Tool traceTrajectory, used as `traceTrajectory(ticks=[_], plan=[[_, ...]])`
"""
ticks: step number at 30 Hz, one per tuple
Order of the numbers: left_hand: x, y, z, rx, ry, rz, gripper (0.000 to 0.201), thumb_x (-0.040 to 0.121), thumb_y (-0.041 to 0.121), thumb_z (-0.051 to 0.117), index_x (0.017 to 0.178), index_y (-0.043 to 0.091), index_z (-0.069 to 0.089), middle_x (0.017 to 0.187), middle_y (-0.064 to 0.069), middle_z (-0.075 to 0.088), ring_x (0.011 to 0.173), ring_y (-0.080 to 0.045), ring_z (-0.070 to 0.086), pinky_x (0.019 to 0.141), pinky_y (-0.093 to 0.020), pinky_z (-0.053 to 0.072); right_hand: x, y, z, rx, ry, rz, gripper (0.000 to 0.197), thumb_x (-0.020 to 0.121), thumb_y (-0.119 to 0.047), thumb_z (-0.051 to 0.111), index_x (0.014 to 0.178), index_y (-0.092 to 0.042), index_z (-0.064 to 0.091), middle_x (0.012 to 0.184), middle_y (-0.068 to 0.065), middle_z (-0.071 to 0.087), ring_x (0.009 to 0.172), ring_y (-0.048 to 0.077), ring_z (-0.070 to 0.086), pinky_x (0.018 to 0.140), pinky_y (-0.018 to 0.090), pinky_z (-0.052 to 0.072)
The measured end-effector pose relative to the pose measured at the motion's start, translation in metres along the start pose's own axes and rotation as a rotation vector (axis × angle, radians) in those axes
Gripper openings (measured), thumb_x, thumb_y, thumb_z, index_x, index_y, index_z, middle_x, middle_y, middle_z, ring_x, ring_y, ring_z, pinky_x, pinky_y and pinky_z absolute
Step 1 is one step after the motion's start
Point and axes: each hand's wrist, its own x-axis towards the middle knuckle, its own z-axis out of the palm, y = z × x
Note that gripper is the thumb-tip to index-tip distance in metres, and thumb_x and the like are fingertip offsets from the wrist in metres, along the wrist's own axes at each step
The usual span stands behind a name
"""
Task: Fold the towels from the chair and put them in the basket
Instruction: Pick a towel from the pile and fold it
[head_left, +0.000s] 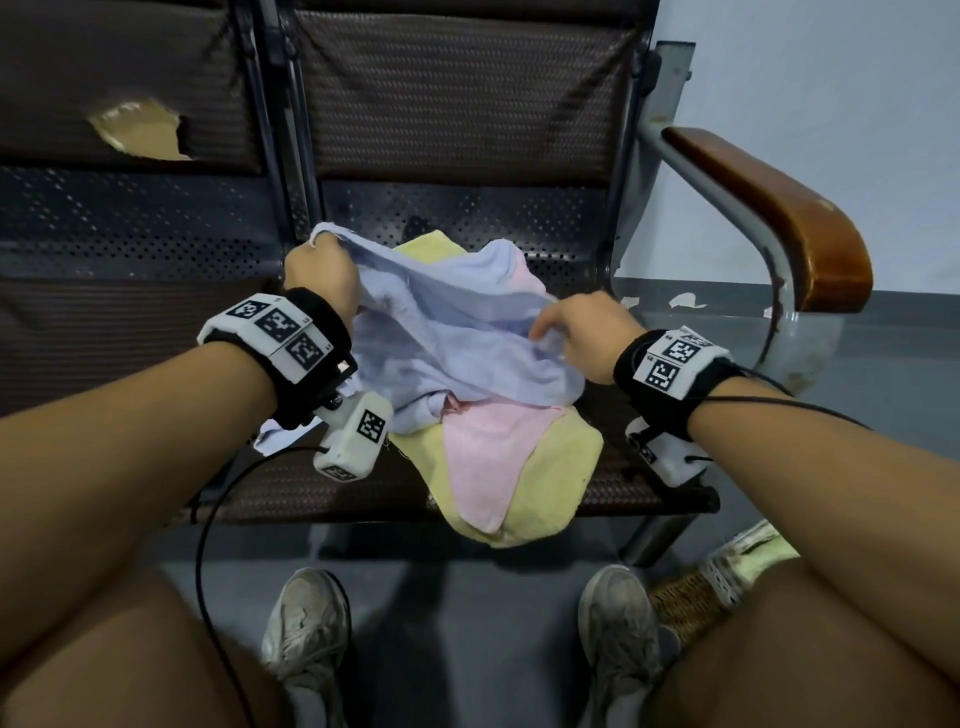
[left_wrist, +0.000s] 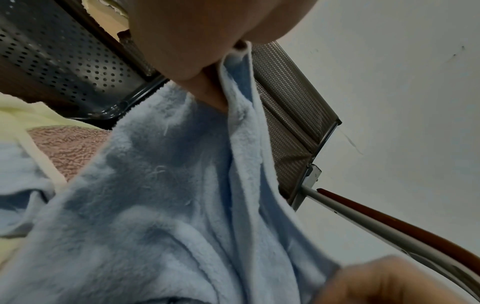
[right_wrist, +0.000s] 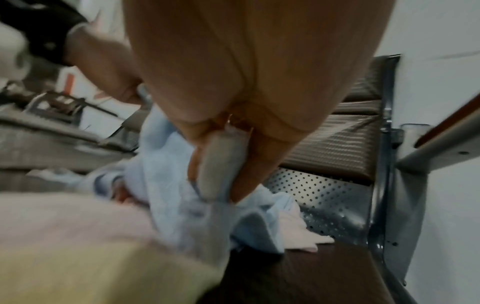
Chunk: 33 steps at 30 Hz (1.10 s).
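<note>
Pinching the blue towel at frame centre, left hand and right hand have only begun: pink towel and yellow towel lie unfolded beneath, basket lower right.

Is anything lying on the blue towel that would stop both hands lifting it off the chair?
Nothing visible does. The blue towel lies on top of the pink towel and yellow towel, and the left hand and right hand already grip it.

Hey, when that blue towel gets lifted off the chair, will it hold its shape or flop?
Probably flop: the blue towel already sags in soft folds between the left hand and right hand. Its fuzzy pile looks grippy, not slippery. It may drag the pink towel beneath.
</note>
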Motion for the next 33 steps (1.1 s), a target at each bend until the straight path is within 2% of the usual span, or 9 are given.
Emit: traceTrajectory(ticks=[3, 7, 10, 12, 16, 19, 24, 27, 33], plan=[[0.001, -0.002, -0.001, -0.004, -0.011, 0.025, 0.025, 0.093, 0.025, 0.04, 0.074, 0.019, 0.056, 0.087, -0.008, 0.061, 0.092, -0.031, 0.063, 0.091, -0.05, 0.055, -0.009, -0.013, 0.016, -0.051, -0.216, -0.046, 0.023, 0.088, -0.025, 0.053, 0.092, -0.028, 0.076, 0.091, -0.005, 0.073, 0.084, 0.02, 0.068, 0.082, 0.035, 0.057], [0.001, -0.003, -0.005, -0.003, -0.065, 0.028, 0.023, 0.086, 0.026, 0.049, 0.066, 0.017, 0.055, 0.079, -0.009, 0.056, 0.081, -0.025, 0.054, 0.073, -0.039, 0.047, -0.011, -0.016, 0.037, -0.276, -0.201, -0.023, 0.044, 0.082, -0.064, 0.055, 0.072, -0.022, 0.062, 0.07, -0.002, 0.061, 0.065, 0.021, 0.059, 0.055, 0.028, 0.045], [0.002, -0.003, -0.008, -0.004, -0.106, 0.038, 0.016, 0.078, 0.021, 0.06, 0.068, 0.012, 0.052, 0.078, -0.014, 0.048, 0.074, -0.023, 0.048, 0.066, -0.038, 0.044, -0.006, -0.012, 0.036, -0.297, -0.188, 0.051, 0.02, 0.09, -0.036, 0.056, 0.092, -0.019, 0.066, 0.091, 0.005, 0.067, 0.081, 0.028, 0.064, 0.066, 0.031, 0.047], [0.004, -0.004, -0.01, 0.035, -0.115, 0.047, 0.018, 0.075, 0.013, 0.065, 0.066, 0.014, 0.05, 0.073, -0.012, 0.05, 0.071, -0.022, 0.052, 0.063, -0.038, 0.049, -0.005, -0.005, 0.032, -0.201, -0.165, 0.121, 0.022, 0.093, -0.022, 0.05, 0.103, -0.017, 0.069, 0.094, 0.01, 0.067, 0.083, 0.031, 0.062, 0.07, 0.032, 0.047], [0.013, -0.013, -0.015, 0.16, -0.13, 0.061, 0.025, 0.082, -0.002, 0.049, 0.066, 0.017, 0.048, 0.079, -0.015, 0.053, 0.074, -0.027, 0.054, 0.061, -0.04, 0.05, -0.001, 0.011, 0.017, 0.179, 0.087, 0.234, 0.025, 0.098, -0.015, 0.04, 0.083, -0.006, 0.058, 0.097, 0.022, 0.065, 0.086, 0.033, 0.06, 0.072, 0.032, 0.04], [0.017, -0.017, -0.015, 0.107, -0.158, -0.033, 0.034, 0.089, -0.008, 0.038, 0.083, 0.019, 0.059, 0.102, -0.017, 0.063, 0.084, -0.031, 0.068, 0.062, -0.039, 0.062, 0.005, 0.019, 0.006, 0.478, 0.218, 0.279, 0.033, 0.101, -0.021, 0.036, 0.072, -0.01, 0.048, 0.09, 0.021, 0.057, 0.085, 0.031, 0.052, 0.075, 0.036, 0.039], [0.027, -0.015, -0.024, 0.153, -0.128, -0.07, 0.04, 0.093, -0.002, 0.035, 0.083, 0.013, 0.071, 0.067, -0.014, 0.062, 0.033, -0.016, 0.057, 0.037, -0.02, 0.047, 0.01, 0.031, 0.0, 0.36, 0.111, 0.145, 0.046, 0.081, -0.068, 0.062, 0.082, -0.023, 0.066, 0.079, -0.006, 0.067, 0.074, 0.016, 0.062, 0.067, 0.035, 0.051], [0.034, -0.013, -0.037, 0.152, -0.118, -0.074, 0.041, 0.089, -0.003, 0.038, 0.087, 0.01, 0.076, 0.061, -0.013, 0.062, 0.031, -0.015, 0.054, 0.038, -0.018, 0.045, 0.014, 0.038, 0.001, 0.337, 0.144, 0.042, 0.049, 0.096, -0.053, 0.054, 0.063, -0.016, 0.057, 0.058, -0.004, 0.056, 0.061, 0.02, 0.054, 0.059, 0.033, 0.041], [0.028, -0.001, -0.048, -0.048, -0.224, -0.117, 0.022, 0.095, -0.001, 0.045, 0.09, 0.007, 0.065, 0.061, 0.0, 0.072, 0.057, -0.009, 0.071, 0.054, -0.019, 0.055, 0.013, 0.028, 0.008, 0.289, 0.1, -0.095, 0.024, 0.098, -0.038, 0.056, 0.083, -0.028, 0.072, 0.079, -0.011, 0.069, 0.072, 0.007, 0.061, 0.072, 0.03, 0.046]])
